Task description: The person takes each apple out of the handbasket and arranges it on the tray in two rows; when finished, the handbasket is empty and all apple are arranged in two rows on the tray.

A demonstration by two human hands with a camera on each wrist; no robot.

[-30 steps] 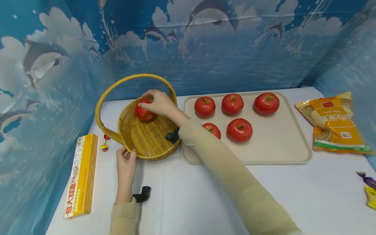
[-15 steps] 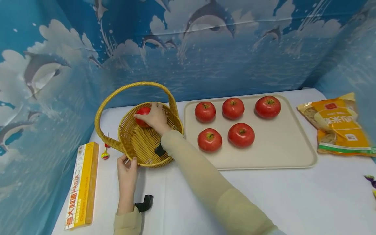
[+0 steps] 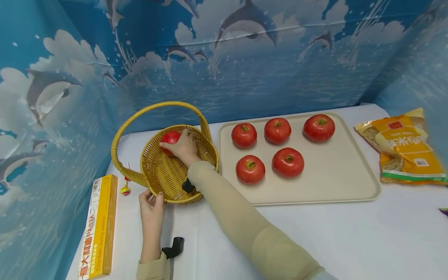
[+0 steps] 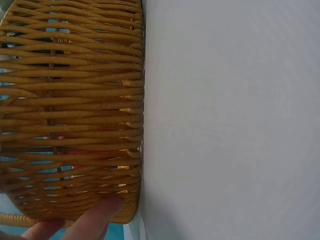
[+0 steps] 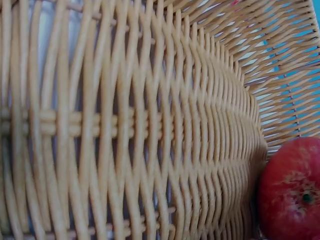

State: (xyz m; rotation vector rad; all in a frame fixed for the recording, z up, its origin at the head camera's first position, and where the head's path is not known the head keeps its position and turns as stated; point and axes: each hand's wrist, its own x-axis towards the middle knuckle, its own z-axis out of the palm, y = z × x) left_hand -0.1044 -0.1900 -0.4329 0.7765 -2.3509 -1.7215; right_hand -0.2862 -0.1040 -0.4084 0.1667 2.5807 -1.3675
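- Right now, the person's right hand (image 3: 182,147) reaches into a woven yellow basket (image 3: 168,177) and curls round a red apple (image 3: 170,138), which rests against the far inner wall; the right wrist view shows that apple (image 5: 292,192) on the weave.
- The left hand (image 3: 151,202) steadies the basket at its near rim, fingers (image 4: 97,217) pressed against the outer wall; from these views I cannot tell whether they curl round the rim.
- Judging by this, the apple is being set down in the basket; the next move likely calls for opening the fingers and lifting the hand clear of the arched handle (image 3: 157,107).
- Five more apples (image 3: 267,147) lie on a beige tray (image 3: 350,182) just right of the basket, three at the back, two in front.
- Left of the basket lies a long yellow box (image 3: 99,227) printed "PASTA", with Chinese characters and smaller wording too blurred to be sure of.
- Near it lies a small lollipop (image 3: 125,189).
- At far right lies an orange packet (image 3: 402,147) with Chinese writing, unreadable here.
- All sits on a white table (image 3: 350,237).
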